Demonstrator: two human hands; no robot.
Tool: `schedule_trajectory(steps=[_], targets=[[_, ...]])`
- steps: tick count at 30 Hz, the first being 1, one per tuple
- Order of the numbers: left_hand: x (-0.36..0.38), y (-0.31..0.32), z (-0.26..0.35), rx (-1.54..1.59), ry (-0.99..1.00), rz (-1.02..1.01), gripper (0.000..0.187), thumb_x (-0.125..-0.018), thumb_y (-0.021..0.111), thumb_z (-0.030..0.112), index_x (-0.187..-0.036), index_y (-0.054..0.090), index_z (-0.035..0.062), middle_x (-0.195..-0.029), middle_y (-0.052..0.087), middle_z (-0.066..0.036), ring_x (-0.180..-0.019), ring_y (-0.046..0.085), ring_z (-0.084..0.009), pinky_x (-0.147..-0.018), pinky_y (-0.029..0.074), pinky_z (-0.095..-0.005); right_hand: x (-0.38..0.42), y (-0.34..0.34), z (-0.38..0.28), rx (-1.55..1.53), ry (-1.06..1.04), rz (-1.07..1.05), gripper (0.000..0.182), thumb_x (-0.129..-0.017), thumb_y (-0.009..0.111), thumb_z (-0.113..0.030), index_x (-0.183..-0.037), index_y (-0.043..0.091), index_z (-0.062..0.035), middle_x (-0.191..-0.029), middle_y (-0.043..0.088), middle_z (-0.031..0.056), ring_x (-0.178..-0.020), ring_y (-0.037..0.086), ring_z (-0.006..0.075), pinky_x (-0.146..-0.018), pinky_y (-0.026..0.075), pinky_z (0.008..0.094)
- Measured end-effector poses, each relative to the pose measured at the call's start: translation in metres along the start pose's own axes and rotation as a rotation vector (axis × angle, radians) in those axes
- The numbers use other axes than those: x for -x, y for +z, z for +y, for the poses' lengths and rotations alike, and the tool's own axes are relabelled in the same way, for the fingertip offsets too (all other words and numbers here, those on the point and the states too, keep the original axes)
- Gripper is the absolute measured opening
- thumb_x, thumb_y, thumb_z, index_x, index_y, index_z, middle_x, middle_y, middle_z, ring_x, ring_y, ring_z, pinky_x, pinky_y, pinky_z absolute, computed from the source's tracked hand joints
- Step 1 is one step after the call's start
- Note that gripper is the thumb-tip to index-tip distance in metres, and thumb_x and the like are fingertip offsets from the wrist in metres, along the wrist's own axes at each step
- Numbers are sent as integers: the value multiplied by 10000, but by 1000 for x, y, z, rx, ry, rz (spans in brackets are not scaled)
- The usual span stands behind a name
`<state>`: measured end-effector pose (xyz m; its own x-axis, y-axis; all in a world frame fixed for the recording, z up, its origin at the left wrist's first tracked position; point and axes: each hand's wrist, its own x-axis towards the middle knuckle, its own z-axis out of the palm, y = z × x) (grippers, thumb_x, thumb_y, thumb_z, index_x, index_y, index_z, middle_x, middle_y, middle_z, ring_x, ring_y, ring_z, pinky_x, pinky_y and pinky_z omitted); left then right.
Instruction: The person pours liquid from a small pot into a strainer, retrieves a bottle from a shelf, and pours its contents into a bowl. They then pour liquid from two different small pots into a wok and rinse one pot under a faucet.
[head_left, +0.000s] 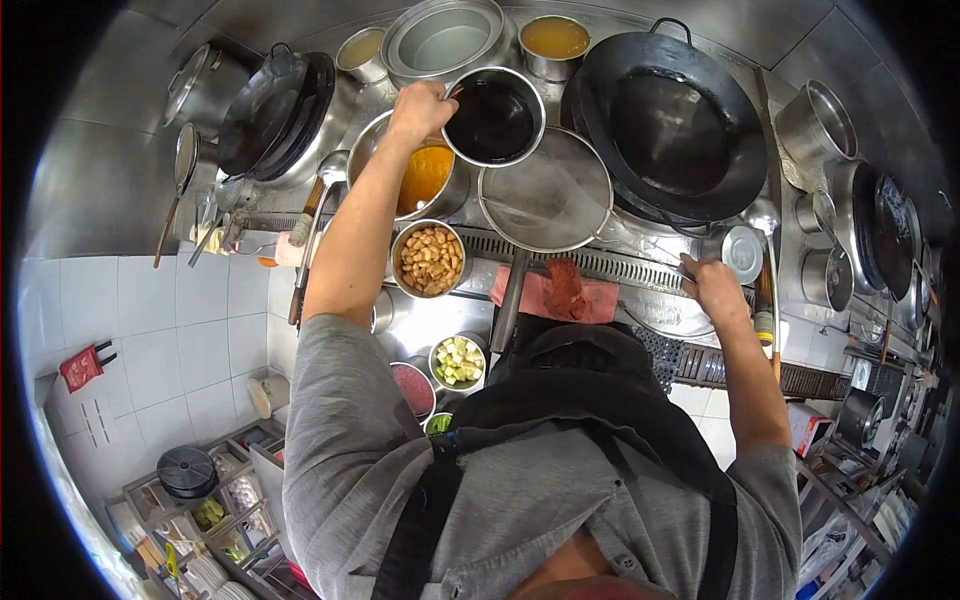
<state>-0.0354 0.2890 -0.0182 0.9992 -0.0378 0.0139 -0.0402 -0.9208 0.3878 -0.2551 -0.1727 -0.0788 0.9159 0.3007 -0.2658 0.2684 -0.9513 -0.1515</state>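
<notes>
My left hand (420, 110) is closed on the side of a steel pot (540, 117) of dark liquid, raised over the stove. Just below this pot is a round mesh strainer (545, 195), its long handle pointing toward me. A larger pot holding orange liquid (425, 178) stands partly hidden under my left forearm. Over at the stove's front edge, my right hand (715, 290) has its fingers curled; what they grip, if anything, is hidden. Beside it sits a small pale round container (742, 254). A bowl of brown chunks (429, 259) stands near my left forearm.
A big black wok (672, 125) occupies the stove's right side; more woks (275, 115) stand at left. Behind are a wide steel pot (445, 40) and a container of yellow liquid (555, 38). Pink cloth (560, 293) lies along the front edge, near a bowl of cut vegetables (458, 362).
</notes>
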Motion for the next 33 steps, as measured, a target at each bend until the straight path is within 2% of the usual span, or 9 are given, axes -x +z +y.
schedule_trajectory(steps=[5,7,9,10,15,22,25,27,33], targets=[[-1,-3,2,5,-10,-8,246,-712,657,257,-790,664,24,-849,657,-221,-863,631,-388,-816,491,-436,-3,-1,3,-19,-4,-2,463,-742,717,-171,-1191,608,-129,-827,648,184,-784,647,347,-705,520,452],[0,-1,2,-5,-4,-17,248,-722,659,258,-807,665,25,-857,658,-220,-871,630,-389,-819,490,-437,-3,-5,1,-55,3,-22,476,-715,720,-131,-1174,611,-63,-865,647,203,-793,634,363,-723,504,443],[1,0,2,-9,40,60,246,-722,670,230,-683,583,3,-636,609,-166,-658,634,-281,-658,486,-393,-3,-4,4,-56,-2,-20,479,-711,723,-125,-1172,611,-61,-866,648,202,-787,634,364,-720,505,442],[1,1,1,-11,40,58,246,-722,670,230,-683,583,3,-636,609,-166,-658,634,-281,-658,486,-393,-3,-3,5,-54,-12,-16,482,-706,727,-120,-1171,611,-58,-866,649,200,-782,634,364,-718,505,441],[0,1,1,-46,71,80,235,-723,668,231,-707,605,6,-682,630,-184,-700,635,-331,-694,489,-409,-3,-5,4,-57,-10,-10,461,-721,725,-134,-1166,615,-81,-833,645,191,-776,637,358,-708,508,449],[1,3,5,-80,66,66,236,-727,674,240,-794,654,15,-751,650,-200,-775,647,-346,-747,490,-414,-2,-6,2,-34,-7,6,446,-736,720,-146,-1169,618,-119,-822,646,184,-778,642,348,-708,518,448],[4,0,9,-78,69,77,238,-729,674,236,-832,667,23,-767,655,-201,-796,647,-353,-760,491,-416,-2,-7,0,-55,19,-26,466,-703,723,-106,-1155,619,-68,-883,647,191,-810,631,358,-729,503,435],[4,-2,12,-99,33,14,242,-760,655,251,-879,682,42,-900,663,-219,-918,625,-391,-856,484,-448,-2,-6,1,-53,-1,-1,450,-718,721,-121,-1157,621,-96,-854,648,186,-797,638,353,-718,511,443],[8,-6,18,-116,45,-3,242,-752,650,240,-857,684,25,-876,662,-225,-893,632,-392,-850,488,-446,-1,-4,1,-55,-11,25,425,-729,721,-134,-1144,629,-122,-820,650,179,-780,644,349,-701,518,454]])
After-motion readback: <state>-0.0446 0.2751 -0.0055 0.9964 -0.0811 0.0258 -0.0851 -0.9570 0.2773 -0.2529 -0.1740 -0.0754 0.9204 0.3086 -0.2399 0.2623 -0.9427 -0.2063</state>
